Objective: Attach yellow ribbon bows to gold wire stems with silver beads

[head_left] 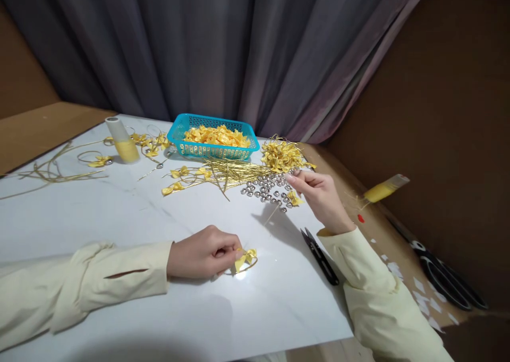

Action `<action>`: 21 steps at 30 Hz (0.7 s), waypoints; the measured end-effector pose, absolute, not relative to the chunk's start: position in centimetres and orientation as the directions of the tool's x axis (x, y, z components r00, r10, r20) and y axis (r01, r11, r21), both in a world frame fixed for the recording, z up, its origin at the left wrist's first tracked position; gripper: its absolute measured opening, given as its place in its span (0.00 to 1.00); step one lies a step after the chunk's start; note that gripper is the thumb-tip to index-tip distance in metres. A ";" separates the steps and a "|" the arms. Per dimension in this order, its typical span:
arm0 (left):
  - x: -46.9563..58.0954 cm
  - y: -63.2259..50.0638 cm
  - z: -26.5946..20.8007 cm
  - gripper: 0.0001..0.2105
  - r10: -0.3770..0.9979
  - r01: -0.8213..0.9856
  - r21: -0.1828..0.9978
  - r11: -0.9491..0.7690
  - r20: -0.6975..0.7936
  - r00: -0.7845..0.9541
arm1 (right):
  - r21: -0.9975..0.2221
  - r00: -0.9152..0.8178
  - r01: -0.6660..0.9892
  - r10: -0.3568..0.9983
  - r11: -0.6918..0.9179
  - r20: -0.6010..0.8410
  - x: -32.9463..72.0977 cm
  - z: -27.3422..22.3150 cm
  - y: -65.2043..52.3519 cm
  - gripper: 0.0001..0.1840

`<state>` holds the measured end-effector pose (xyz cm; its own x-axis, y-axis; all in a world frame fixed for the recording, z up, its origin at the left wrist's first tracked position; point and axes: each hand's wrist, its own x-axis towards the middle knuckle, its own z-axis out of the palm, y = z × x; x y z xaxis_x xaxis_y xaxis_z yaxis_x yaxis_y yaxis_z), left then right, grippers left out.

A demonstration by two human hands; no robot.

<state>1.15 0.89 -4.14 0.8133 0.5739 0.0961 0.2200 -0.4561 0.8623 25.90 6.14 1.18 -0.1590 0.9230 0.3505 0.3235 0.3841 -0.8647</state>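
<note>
My left hand is closed in a pinch on a yellow ribbon bow with a loop of gold cord, low over the white tabletop. My right hand is raised at the right, with thumb and forefinger pressed together. Whatever lies between those fingertips is too small to make out. Just beyond and beside them, small silver beads are scattered, with a loose yellow bow among them. Black thread snips lie below my right wrist.
A blue basket of yellow bows stands at the back. Gold cords and a bow bundle lie nearby. One spool of yellow thread is upright at left, another at right. Black-handled scissors lie beyond the tabletop's right edge.
</note>
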 end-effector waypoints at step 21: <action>1.0 1.0 -3.9 0.12 0.577 0.184 0.902 -0.392 0.086 0.812 | -0.779 -0.734 0.520 0.649 0.350 -0.198 21.9 2.1 1.0 0.07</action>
<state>1.02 0.97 -3.85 0.8119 0.5775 0.0857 0.1836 -0.3919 0.9015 21.88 0.97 2.10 -0.7343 0.6493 -0.1980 0.5196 0.3499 -0.7795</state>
